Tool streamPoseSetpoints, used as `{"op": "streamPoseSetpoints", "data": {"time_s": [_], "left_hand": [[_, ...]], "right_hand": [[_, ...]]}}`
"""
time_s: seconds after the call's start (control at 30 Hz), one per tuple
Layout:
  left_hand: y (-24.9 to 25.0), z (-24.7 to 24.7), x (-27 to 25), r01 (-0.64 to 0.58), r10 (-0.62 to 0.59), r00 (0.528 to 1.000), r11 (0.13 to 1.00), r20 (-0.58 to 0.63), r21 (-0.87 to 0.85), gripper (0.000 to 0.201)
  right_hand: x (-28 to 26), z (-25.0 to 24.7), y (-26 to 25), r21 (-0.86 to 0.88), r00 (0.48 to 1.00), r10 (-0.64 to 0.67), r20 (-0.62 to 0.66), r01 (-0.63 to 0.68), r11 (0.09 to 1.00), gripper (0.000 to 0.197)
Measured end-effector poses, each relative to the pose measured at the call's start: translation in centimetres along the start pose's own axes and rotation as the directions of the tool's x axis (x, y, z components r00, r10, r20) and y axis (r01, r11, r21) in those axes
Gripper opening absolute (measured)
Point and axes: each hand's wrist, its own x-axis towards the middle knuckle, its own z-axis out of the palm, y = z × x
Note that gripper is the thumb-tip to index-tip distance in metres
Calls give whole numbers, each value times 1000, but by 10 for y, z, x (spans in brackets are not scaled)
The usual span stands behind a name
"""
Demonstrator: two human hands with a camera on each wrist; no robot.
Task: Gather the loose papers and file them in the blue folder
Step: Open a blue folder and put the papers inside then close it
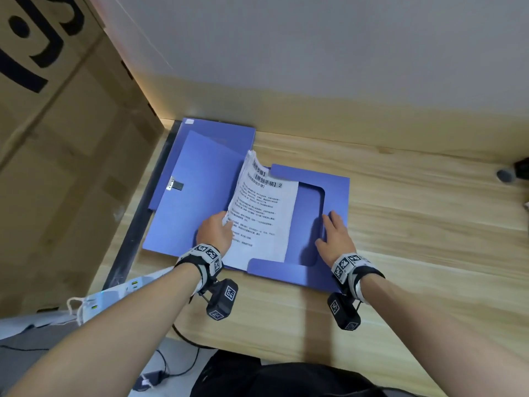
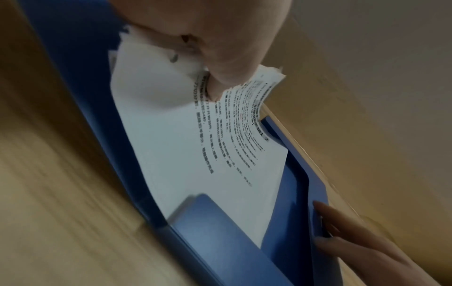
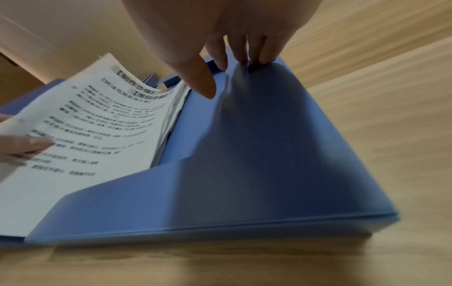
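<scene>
All positions are referred to the folder (image 1: 200,181), which lies open on the desk (image 1: 400,224), cover to the left, pocketed half to the right. At the left of that half, the left hand (image 1: 216,232) is closed on the papers (image 1: 263,213); the sheaf's left edge is pinched between thumb and fingers and is raised. The long axis of the sheaf runs from the near edge of the folder to the far edge. Its near end is tucked beneath the near flap (image 1: 274,272); its far left corner curls up, clear of the far flap (image 1: 309,174). At the right, the right hand (image 1: 336,239) is laid on the right flap (image 1: 336,196) with fingers nearly straight, nothing being grasped. The free right edge of the sheaf faces that flap, so the insertion is judged to run rightward, driven by the left hand.
</scene>
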Motion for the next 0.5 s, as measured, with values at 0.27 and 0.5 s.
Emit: {"op": "streamPoseSetpoints", "data": {"time_s": [0.27, 0.5], "left_hand": [[27, 59, -5, 86, -86, 978, 996, 189, 8, 28], [29, 76, 10, 190, -178, 956, 981, 234, -31, 25]], "right_hand": [[-4, 2, 9, -38, 997, -80, -7, 80, 996, 60], [-6, 3, 7, -89, 997, -75, 4, 75, 993, 48]]}}
